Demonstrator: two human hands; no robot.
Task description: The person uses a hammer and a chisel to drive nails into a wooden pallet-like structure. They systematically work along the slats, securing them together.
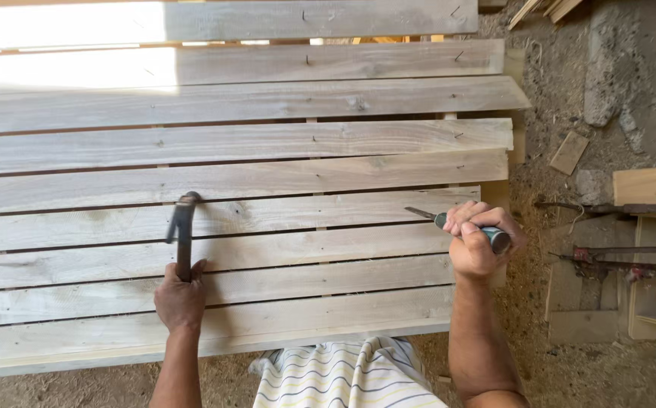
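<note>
A panel of pale wooden slats (267, 181) lies flat before me, nailed across hidden battens. My left hand (180, 298) grips the handle of a dark hammer (183, 227), whose head rests near the gap between two slats at the middle left. My right hand (475, 242) is closed around a tool with a green-grey handle and a thin metal blade (437, 217), like a chisel or screwdriver. Its tip points left over a slat near the panel's right end. Small nails stick up from several slats.
Sandy ground surrounds the panel. A rough stone wall (607, 75) stands at the upper right. Wood offcuts (569, 153), boards and rusty metal bars (622, 261) lie at the right. My striped shirt (343, 378) shows at the bottom. Bright sunlight washes out the top left slats.
</note>
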